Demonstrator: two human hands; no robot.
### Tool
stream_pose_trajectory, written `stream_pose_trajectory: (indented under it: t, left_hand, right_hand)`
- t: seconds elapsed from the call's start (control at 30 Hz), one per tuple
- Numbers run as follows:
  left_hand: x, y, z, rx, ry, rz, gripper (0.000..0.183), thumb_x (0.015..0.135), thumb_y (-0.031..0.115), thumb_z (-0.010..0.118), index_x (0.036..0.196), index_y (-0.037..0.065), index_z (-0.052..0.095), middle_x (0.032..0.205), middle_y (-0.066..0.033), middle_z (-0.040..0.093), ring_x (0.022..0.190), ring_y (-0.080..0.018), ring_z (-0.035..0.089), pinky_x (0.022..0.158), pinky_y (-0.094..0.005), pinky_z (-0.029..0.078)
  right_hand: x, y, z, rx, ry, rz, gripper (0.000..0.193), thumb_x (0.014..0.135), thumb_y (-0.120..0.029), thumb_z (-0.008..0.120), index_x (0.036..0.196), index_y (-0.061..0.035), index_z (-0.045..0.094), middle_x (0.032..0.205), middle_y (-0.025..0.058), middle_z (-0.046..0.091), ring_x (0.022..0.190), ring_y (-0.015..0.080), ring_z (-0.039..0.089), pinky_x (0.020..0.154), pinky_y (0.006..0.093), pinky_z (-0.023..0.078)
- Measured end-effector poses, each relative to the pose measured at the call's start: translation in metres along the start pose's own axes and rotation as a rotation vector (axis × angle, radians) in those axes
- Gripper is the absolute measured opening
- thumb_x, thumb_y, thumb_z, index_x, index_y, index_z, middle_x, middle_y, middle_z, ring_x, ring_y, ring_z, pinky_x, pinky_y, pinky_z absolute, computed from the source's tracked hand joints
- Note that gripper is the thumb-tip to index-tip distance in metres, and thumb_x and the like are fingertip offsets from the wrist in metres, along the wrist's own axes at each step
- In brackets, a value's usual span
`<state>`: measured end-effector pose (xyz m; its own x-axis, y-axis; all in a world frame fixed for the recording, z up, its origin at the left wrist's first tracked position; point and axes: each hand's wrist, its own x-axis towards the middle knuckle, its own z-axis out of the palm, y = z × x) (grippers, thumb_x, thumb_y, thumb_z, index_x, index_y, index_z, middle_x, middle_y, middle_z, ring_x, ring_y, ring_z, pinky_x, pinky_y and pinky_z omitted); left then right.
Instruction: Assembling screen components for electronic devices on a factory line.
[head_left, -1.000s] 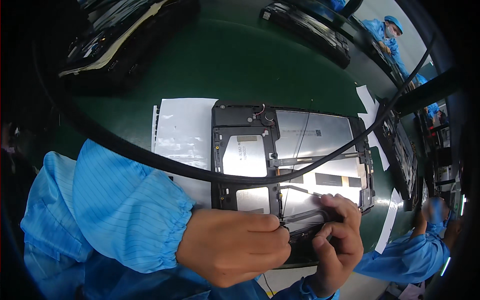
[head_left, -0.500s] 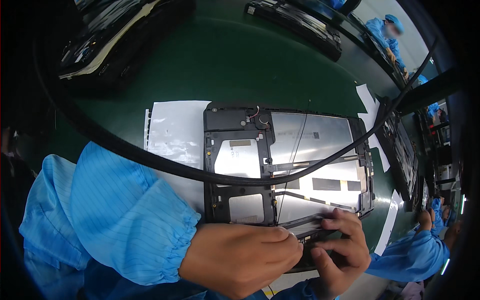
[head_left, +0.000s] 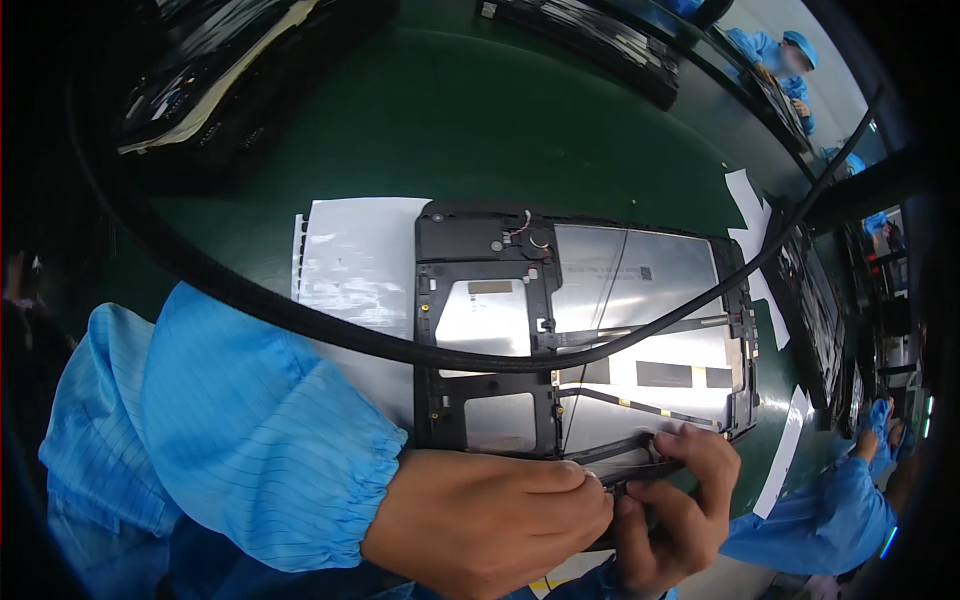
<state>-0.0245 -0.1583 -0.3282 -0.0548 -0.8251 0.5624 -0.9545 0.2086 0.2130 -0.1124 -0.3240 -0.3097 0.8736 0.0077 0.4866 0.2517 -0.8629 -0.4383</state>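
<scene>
A flat opened electronic device (head_left: 484,388), with a black frame and silver metal plates, lies in front of me. Along its near edge my left hand (head_left: 500,520) is closed, its thumb and fingertips pinched together; what they hold is hidden. Just right of them, my right hand (head_left: 685,500) has thumb and index finger pressed together at the same edge, on something too small to make out. Its other fingers curl over the device's near right corner. A dark flat strip (head_left: 615,449) runs across the plate beside the fingertips. A thin dark wire crosses the silver plate.
A thick black cable (head_left: 420,353) arcs across the view in front of the device. White sheets (head_left: 355,250) lie left of it on the green table (head_left: 420,120). Stacked black frames (head_left: 590,45) stand at the back, others at right. A blue-sleeved co-worker (head_left: 810,530) is at the right.
My right thumb and index finger have come together at the near edge. The left hand keeps its pinch. The device appears slightly farther right in the picture.
</scene>
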Motion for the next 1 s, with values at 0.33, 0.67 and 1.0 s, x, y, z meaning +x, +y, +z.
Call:
stream_pose_trajectory:
  t: [0.33, 0.67, 1.0]
  left_hand:
    - [-0.058, 0.036, -0.031, -0.034, 0.272, 0.054, 0.023, 0.07, 0.011, 0.05, 0.085, -0.006, 0.057, 0.089, -0.0148, 0.055, 0.081, -0.0256, 0.054, 0.073, -0.0314, 0.044]
    - [-0.138, -0.009, -0.109, -0.021, 0.158, -0.386, 0.017, 0.069, 0.002, 0.061, 0.085, -0.003, 0.058, 0.09, -0.0147, 0.053, 0.081, -0.0284, 0.052, 0.07, -0.0356, 0.044]
    - [-0.126, -0.022, -0.092, 0.061, 0.175, -0.499, 0.021, 0.065, 0.005, 0.062, 0.085, 0.001, 0.061, 0.085, -0.0135, 0.054, 0.079, -0.0291, 0.052, 0.069, -0.0361, 0.043]
  right_hand:
    - [0.003, -0.063, -0.016, -0.143, -0.107, -0.051, 0.011, 0.062, 0.004, 0.059, 0.072, 0.0005, 0.057, 0.076, 0.0117, 0.057, 0.078, 0.029, 0.053, 0.07, 0.0364, 0.043]
    - [0.049, -0.169, 0.085, -0.205, -0.339, -0.064, 0.011, 0.061, -0.007, 0.06, 0.065, -0.0004, 0.053, 0.073, 0.0158, 0.053, 0.07, 0.0303, 0.051, 0.062, 0.0393, 0.041]
    - [0.051, -0.148, 0.11, -0.17, -0.111, -0.329, 0.012, 0.063, -0.005, 0.059, 0.069, 0.0012, 0.051, 0.07, 0.0134, 0.048, 0.06, 0.0265, 0.049, 0.052, 0.035, 0.038]
